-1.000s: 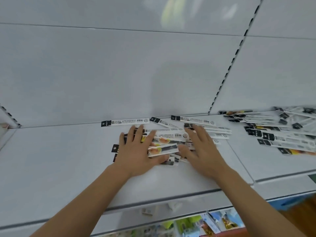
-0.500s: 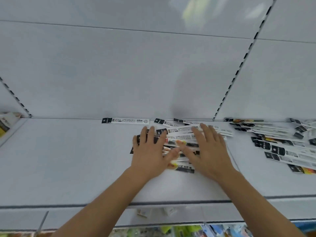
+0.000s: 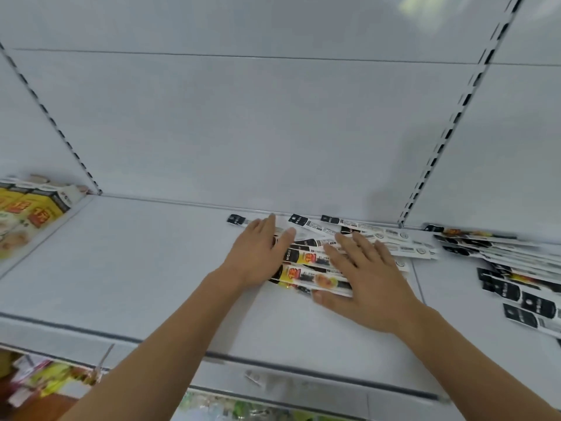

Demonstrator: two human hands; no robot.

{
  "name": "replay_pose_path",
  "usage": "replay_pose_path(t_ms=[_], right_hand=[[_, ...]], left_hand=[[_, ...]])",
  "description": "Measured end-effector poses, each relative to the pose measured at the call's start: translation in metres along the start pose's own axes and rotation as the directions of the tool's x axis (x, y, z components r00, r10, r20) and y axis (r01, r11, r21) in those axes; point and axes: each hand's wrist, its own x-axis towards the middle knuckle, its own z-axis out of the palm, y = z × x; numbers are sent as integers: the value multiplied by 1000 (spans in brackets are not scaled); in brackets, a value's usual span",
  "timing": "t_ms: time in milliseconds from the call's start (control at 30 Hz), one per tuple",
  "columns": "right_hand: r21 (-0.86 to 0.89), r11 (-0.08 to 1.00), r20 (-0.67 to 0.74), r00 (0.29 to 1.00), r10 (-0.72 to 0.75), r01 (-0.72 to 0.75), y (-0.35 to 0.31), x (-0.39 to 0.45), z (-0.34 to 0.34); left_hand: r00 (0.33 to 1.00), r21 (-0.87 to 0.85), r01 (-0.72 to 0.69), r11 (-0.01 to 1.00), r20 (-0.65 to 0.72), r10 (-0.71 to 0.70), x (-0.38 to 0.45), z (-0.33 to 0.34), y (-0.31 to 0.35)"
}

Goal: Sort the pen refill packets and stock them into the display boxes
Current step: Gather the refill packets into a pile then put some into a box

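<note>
fingers of both hands flat, left hand [image 3: 258, 253] slid left, right hand [image 3: 368, 281] still pressing packets [image 3: 312, 268]

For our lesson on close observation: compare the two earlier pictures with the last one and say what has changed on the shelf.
The left hand and right hand, flat throughout, pushed the loose packets together into a tighter bundle; the left hand slid in from the left. Neither grips anything. The view swung left, revealing yellow display boxes. The right-hand pile and the packets along the back wall stayed put.
</note>
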Motion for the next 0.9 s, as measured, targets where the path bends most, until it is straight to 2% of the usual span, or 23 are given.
replay_pose_path(t_ms=[67,167,233,300,367,400,500,600,733,833,900], right_hand=[[1,1000,-18,1000,5,-5,3,0,1],[16,999,-39,999,32,-31,7,-3,-1],[52,995,-15,996,82,-82,14,-5,-7],[108,982,21,988,155,-157,26,-5,-14],[138,962,52,972,231,-236,37,-2,-17],[140,953,65,962,264,-270,40,0,-16],[114,942,66,949,309,-315,37,5,-10],[94,949,7,954,301,-300,29,-2,-5],[141,934,-25,942,335,-328,45,-3,-13],[83,934,147,931,335,-349,52,8,-18],[114,940,184,937,298,-321,48,9,-17]], left_hand=[[998,-50,-55,997,28,56,-10,8,19],[988,71,-138,988,-63,143,-11,11,22],[983,225,-98,969,-132,130,-9,5,10],[996,291,-36,956,-65,58,-6,0,-4],[996,263,-59,963,78,40,-7,1,-10],[989,246,-107,963,123,78,-8,3,-9],[960,192,-254,948,168,223,-20,14,3],[931,229,-349,909,196,309,-29,26,10],[922,200,-383,902,137,362,-23,35,12],[918,149,-397,905,69,391,-21,44,14],[919,120,-394,911,10,395,-19,51,17]])
